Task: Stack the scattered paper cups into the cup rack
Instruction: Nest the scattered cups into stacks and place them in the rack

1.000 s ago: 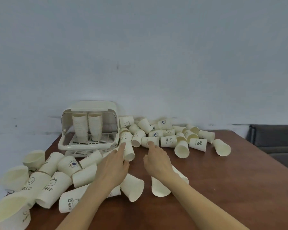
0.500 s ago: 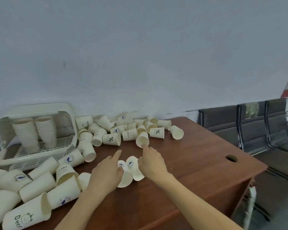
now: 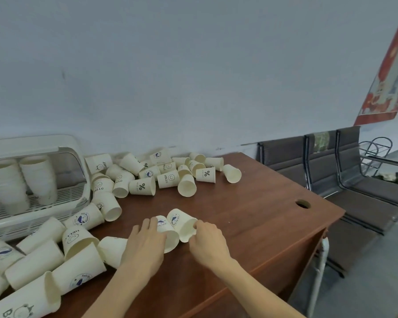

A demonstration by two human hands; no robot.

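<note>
Since half a second ago both hands have closed in on the two whale-print cups lying side by side in the middle of the surface (image 3: 262,221), and the view has swung a little further right, pushing the cup rack toward the left edge.

At far left the white cup rack (image 3: 55,203) stands with its lid raised; two stacks of upturned cups (image 3: 21,180) sit on its slatted tray. In front of it, along the near left, a heap of paper cups (image 3: 44,260) lies on its sides, some printed "HELLO" or with a bear.

The left hand (image 3: 145,244) lies over the left whale cup (image 3: 167,230), its fingers draped across the cup's side with the palm down; whether they grip it or only rest on it cannot be told. Just right, touching that cup, the right whale cup (image 3: 182,223) lies with its mouth toward the near right. The right hand (image 3: 208,242) has its fingers curled at that cup's rim, pinching it.

Farther back, by the wall, a second cluster of cups (image 3: 170,175) lies scattered, several marked "%". Well right, beyond the surface's edge, a row of dark waiting chairs (image 3: 342,171) stands.
</note>
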